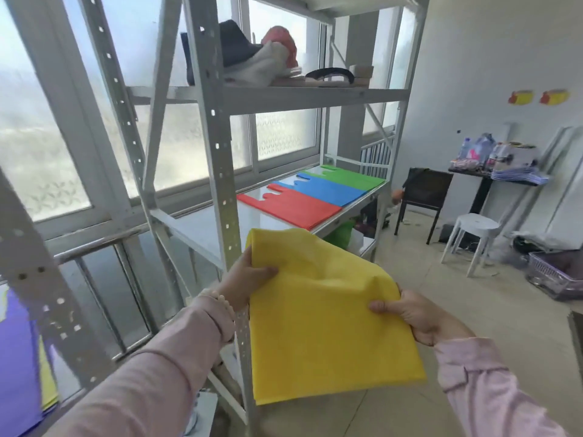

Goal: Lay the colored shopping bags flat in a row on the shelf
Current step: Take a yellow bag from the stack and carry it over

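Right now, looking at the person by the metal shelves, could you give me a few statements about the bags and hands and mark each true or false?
1. Both hands grip the yellow bag: the left hand and the right hand. True.
2. The yellow bag already lies on the shelf. False: it is held in the air in front of it.
3. Three bags lie flat in a row: red bag, blue bag, green bag. True.
4. The red bag lies farthest from the person. False: it is the nearest; green is farthest.
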